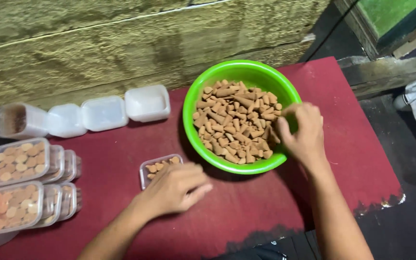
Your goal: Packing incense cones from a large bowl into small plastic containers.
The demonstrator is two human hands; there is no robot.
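Note:
A bright green bowl (246, 72) full of small brown cone-shaped pieces (234, 123) stands on a dark red mat. My right hand (302, 132) reaches into the bowl's right side, its fingers curled among the cones; whether it grips any is hidden. My left hand (174, 188) rests over a small clear plastic box (145, 168) that holds a few cones, with fingers bent and touching the pieces inside.
Filled clear boxes (20, 161) are stacked in rows at the left edge. Several white lids and empty boxes (104, 113) line the rough wall behind. The red mat (352, 159) ends at the right, with dark floor beyond.

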